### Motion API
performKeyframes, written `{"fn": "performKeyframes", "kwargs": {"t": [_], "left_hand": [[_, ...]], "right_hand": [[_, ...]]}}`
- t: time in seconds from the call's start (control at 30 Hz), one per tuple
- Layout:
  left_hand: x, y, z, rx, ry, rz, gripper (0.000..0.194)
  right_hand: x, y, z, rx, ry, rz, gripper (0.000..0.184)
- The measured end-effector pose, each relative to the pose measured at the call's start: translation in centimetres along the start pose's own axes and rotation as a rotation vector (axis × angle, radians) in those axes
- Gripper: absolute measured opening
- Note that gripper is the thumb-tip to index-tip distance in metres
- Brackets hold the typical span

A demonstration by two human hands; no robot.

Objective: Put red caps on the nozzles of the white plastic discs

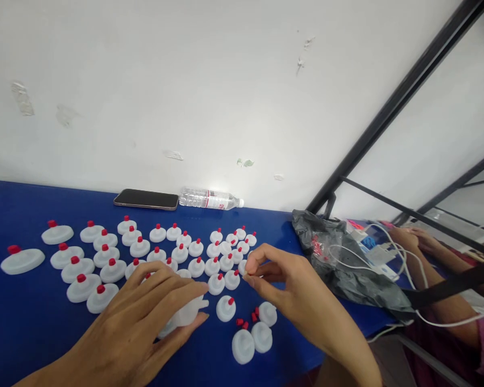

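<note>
My left hand (145,317) is wrapped round a squat white plastic squeeze bottle (185,313), tilted with its bare nozzle towards the right. Thumb and index finger of my right hand (274,279) are pinched together; a small pale bit shows at the tips, too little to name. Several similar bottles with red caps, such as one capped bottle (226,308) between my hands, stand in loose rows. Several loose red caps (245,320) lie below my right hand, beside uncapped-looking white bottles (243,346).
Against the wall lie a phone (147,199) and a clear water bottle (210,199) on the blue table (16,322). To the right are a black plastic bag (331,269), white cables and a dark metal frame (387,97). Beyond it show another person's arms (431,269).
</note>
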State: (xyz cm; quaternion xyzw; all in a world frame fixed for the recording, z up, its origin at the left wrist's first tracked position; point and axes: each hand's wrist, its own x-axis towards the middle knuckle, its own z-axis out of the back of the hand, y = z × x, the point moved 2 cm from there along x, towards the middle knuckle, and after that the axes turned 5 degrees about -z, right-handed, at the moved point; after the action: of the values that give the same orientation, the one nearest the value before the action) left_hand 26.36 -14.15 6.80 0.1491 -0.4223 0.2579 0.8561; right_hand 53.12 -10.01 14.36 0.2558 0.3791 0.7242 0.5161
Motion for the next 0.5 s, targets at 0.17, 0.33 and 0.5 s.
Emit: {"fn": "performKeyframes", "kwargs": {"t": [0.17,0.33,0.5], "left_hand": [[-0.7,0.8,-0.2,-0.01,0.018,0.024,0.02],[-0.9,1.0,-0.5,-0.021,0.038,-0.012,0.025],[-0.1,0.7,-0.2,-0.021,0.035,-0.019,0.019]], "right_hand": [[-0.2,1.5,-1.2,0.137,0.039,0.048,0.015],[0.3,2.1,-2.3,0.171,0.088,0.07,0.013],[0.8,2.5,-2.9,0.26,0.224,0.057,0.022]]}}
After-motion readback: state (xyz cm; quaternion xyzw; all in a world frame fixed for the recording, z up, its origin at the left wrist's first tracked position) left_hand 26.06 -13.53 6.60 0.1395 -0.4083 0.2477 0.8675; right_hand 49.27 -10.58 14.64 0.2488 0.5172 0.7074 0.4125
